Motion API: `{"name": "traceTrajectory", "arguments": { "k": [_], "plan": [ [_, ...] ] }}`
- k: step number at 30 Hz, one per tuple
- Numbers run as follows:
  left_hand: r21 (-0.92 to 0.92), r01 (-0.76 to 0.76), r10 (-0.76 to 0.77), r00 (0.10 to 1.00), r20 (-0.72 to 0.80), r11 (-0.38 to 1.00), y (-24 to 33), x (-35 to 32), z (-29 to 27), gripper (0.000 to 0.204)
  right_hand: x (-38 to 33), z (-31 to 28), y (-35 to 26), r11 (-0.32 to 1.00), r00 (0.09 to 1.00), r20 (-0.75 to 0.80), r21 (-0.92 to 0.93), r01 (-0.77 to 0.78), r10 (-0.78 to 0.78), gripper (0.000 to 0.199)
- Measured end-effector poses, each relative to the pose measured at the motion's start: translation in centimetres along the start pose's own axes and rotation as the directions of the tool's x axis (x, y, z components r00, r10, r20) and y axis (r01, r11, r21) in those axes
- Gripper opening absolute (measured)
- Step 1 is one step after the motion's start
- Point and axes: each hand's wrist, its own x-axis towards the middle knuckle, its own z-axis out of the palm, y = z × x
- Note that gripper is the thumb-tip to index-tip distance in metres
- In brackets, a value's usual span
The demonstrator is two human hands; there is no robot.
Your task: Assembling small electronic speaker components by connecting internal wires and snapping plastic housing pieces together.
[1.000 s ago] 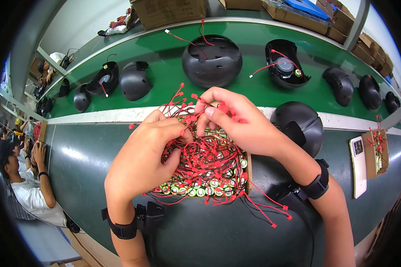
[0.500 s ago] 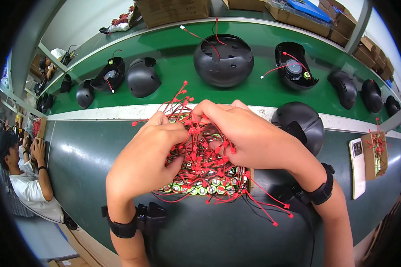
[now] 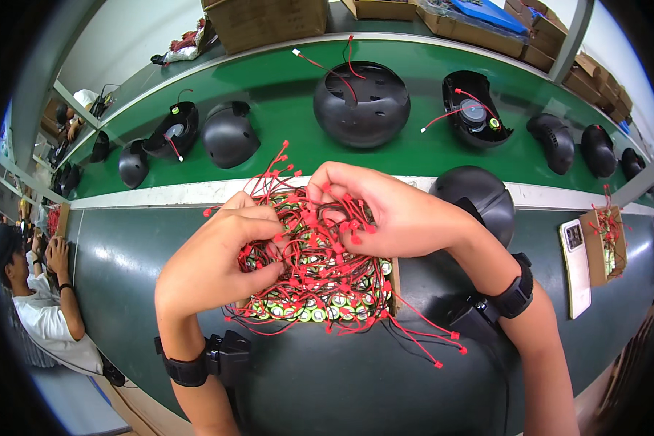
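Black shells (image 3: pixel 362 109) stand along a green belt (image 3: pixel 283 149) behind the bench (image 3: pixel 123 247). On the bench, between the hands, an open box (image 3: pixel 396 282) is packed with green-sleeved cells (image 3: pixel 320 315), round ends up. Red and black wires (image 3: pixel 316 280) with red plugs tangle over them, some spilling past the rim. Right hand (image 3: pixel 396 214): fingers curled round some wires. Left hand (image 3: pixel 214 258): half-open among them; its grip cannot be told. Beside a phone (image 3: pixel 575 280), a smaller box (image 3: pixel 597 267) holds similar wires.

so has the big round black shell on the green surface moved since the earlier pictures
Yes, the shell has moved right, judged against the large cardboard box farther back.
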Motion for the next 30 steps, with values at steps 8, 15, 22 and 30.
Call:
{"name": "traceTrajectory", "arguments": {
  "k": [8, 15, 22, 30],
  "plan": [
    [-0.162, -0.114, 0.136, 0.982, 0.132, 0.980, -0.1, -0.2, -1.6, 0.014, 0.0, 0.1, 0.0, 0.881, 0.960, -0.179, -0.459, 0.114, -0.217, 0.029],
    [-0.099, 0.066, -0.066, 0.998, 0.004, 0.993, 0.8, -0.3, -0.5, 0.012, -1.6, -1.6, 1.4, 0.891, 0.998, -0.033, 0.448, 0.068, -0.060, 0.034],
    [0.096, -0.123, 0.149, 0.929, -0.339, 0.988, 2.6, 0.3, 0.5, 0.027, -1.6, -1.8, 0.6, 0.968, 0.993, 0.097, 0.248, 0.044, -0.070, 0.041],
    [-0.138, -0.004, -0.038, 0.955, -0.296, 0.990, 2.9, 1.5, 4.1, 0.042, -2.4, -2.1, 1.3, 0.837, 0.997, -0.064, 0.541, 0.075, -0.048, 0.038]
  ]
}}
